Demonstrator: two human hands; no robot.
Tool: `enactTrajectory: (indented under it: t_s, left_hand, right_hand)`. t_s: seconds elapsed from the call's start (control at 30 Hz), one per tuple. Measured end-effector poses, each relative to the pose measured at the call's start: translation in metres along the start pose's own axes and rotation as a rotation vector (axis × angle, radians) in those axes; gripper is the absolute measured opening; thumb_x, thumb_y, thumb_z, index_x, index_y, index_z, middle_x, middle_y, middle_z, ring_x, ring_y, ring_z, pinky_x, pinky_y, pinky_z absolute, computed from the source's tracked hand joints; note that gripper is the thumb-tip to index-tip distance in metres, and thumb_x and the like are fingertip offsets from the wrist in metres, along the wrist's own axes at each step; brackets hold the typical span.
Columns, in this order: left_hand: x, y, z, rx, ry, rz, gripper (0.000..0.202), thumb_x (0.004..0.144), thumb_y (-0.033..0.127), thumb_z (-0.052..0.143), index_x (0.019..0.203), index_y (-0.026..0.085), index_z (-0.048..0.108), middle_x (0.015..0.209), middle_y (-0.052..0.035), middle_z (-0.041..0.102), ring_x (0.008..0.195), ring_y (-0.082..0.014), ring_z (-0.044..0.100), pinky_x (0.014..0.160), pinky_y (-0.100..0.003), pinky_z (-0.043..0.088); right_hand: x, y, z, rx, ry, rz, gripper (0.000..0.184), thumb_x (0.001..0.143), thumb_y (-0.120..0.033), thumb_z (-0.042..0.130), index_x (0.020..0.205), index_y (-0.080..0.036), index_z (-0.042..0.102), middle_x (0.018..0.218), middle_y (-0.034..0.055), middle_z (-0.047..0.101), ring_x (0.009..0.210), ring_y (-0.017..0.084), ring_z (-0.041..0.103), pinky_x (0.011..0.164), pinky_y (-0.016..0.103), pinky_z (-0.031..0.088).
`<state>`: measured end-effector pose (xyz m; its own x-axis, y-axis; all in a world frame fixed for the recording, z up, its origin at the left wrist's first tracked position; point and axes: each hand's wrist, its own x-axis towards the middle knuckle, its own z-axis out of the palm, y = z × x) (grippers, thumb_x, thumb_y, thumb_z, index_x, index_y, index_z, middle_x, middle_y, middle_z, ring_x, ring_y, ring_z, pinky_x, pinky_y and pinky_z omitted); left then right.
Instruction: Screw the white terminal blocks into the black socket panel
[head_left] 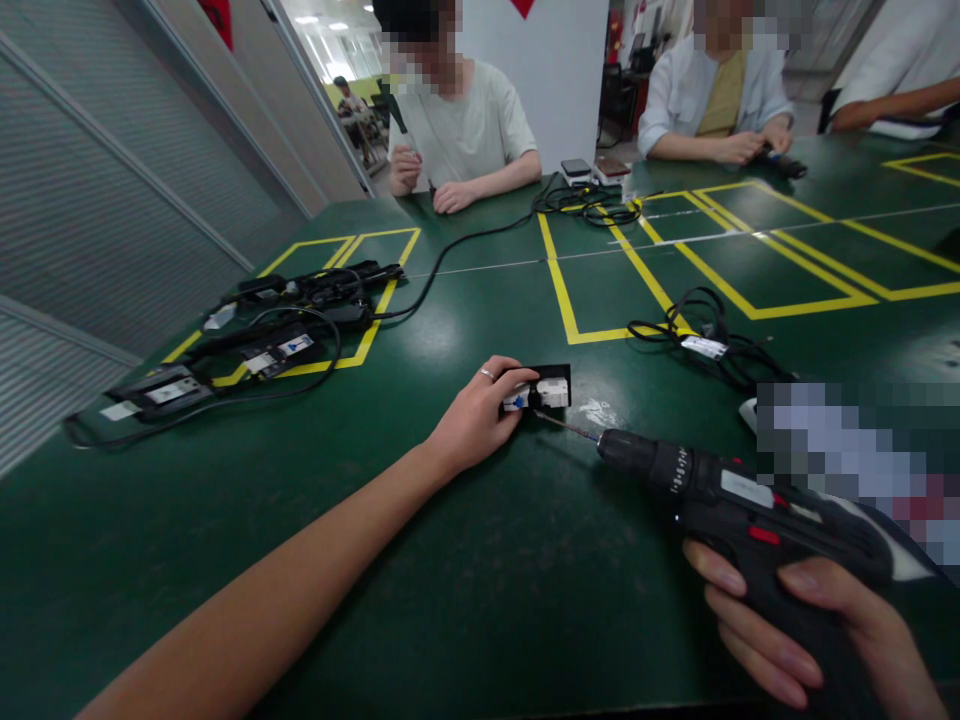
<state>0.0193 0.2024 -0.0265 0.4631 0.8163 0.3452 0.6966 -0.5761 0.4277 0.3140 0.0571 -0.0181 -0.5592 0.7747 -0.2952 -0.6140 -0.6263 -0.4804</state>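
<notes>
So that it stays steady, presumably, the black case (pixel 553 371) mid-frame is clasped by the left hand (pixel 480 415). Lower right, the drill (pixel 720 510) is gripped by the right hand (pixel 772 640).

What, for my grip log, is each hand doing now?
Left hand: closed on a small black case.
Right hand: closed, holding a drill-driver.

A hand can pass low over the green table (pixel 517 600) between the left forearm (pixel 315 565) and the drill (pixel 712 515), but the drill bit (pixel 570 428) closes this gap ahead, and black cables (pixel 360 315) obstruct the far left side.
</notes>
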Motion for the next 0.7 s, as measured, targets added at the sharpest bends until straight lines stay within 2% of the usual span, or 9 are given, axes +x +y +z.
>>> enactTrajectory:
  t_s: [0.3, 0.5, 0.7]
  left_hand:
    - [-0.0001, -0.0013, 0.0016, -0.012, 0.01, 0.01, 0.05, 0.077, 0.001, 0.051, 0.122, 0.023, 0.048, 0.121, -0.0069, 0.046, 0.113, -0.0203, 0.048, 0.1, -0.04, 0.044]
    - [-0.0001, -0.0012, 0.0009, -0.02, 0.007, 0.009, 0.048, 0.078, 0.003, 0.051, 0.122, 0.022, 0.048, 0.121, -0.0076, 0.046, 0.112, -0.0207, 0.048, 0.099, -0.041, 0.044]
    - [0.0001, -0.0017, 0.0009, -0.004, 0.001, 0.003, 0.048, 0.077, 0.003, 0.052, 0.122, 0.021, 0.049, 0.121, -0.0077, 0.045, 0.112, -0.0202, 0.048, 0.099, -0.039, 0.044]
  right_hand:
    - [0.0005, 0.0001, -0.002, 0.021, -0.009, 0.036, 0.029, 0.072, -0.037, 0.053, 0.078, -0.013, 0.067, 0.045, -0.0049, 0.035, 0.034, 0.006, 0.024, 0.036, 0.022, 0.031]
    - [-0.0013, -0.0018, 0.0031, 0.012, 0.064, 0.012, 0.026, 0.072, -0.035, 0.055, 0.078, -0.013, 0.068, 0.064, 0.0005, 0.047, 0.036, 0.004, 0.024, 0.036, 0.022, 0.033]
    - [-0.0019, -0.0008, 0.0004, 0.021, 0.002, 0.039, 0.028, 0.073, -0.036, 0.053, 0.078, -0.013, 0.068, 0.049, -0.0038, 0.038, 0.035, 0.006, 0.024, 0.037, 0.022, 0.031]
